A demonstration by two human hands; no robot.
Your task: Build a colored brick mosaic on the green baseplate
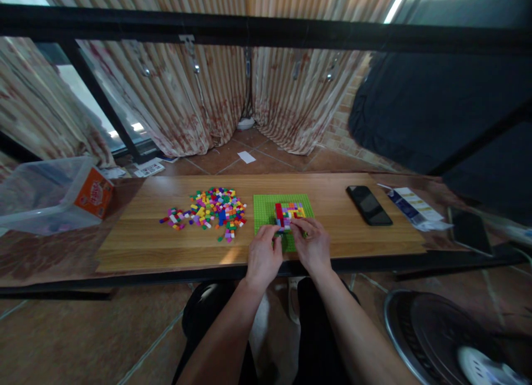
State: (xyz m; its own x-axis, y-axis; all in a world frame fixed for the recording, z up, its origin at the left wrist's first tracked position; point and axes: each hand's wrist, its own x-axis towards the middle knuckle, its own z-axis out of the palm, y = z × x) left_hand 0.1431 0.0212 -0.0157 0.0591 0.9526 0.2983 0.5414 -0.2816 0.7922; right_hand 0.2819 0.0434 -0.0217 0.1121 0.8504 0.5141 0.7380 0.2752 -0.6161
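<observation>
A small structure of toy bricks (286,214) stands on a green baseplate (263,206) in front of me. Its bricks are red, purple, white, yellow and orange, with a tall red part at the left. At its front left corner, the fingers of my left hand (265,251) are bent together against it. My right hand (312,244) grips at the front right, with thumb and fingers closed on the bricks. The fingers partly cover the structure's front, so any single loose brick between them is hidden. Left of the baseplate lies a pile of loose bricks (222,214) in many colours.
The wooden tabletop (137,241) carries a black phone (369,205) at the right. Beyond it lie printed papers (415,206) and a dark flat device (469,230). A clear plastic bin (50,194) with an orange label stands far left. A dark metal bar (266,33) crosses above.
</observation>
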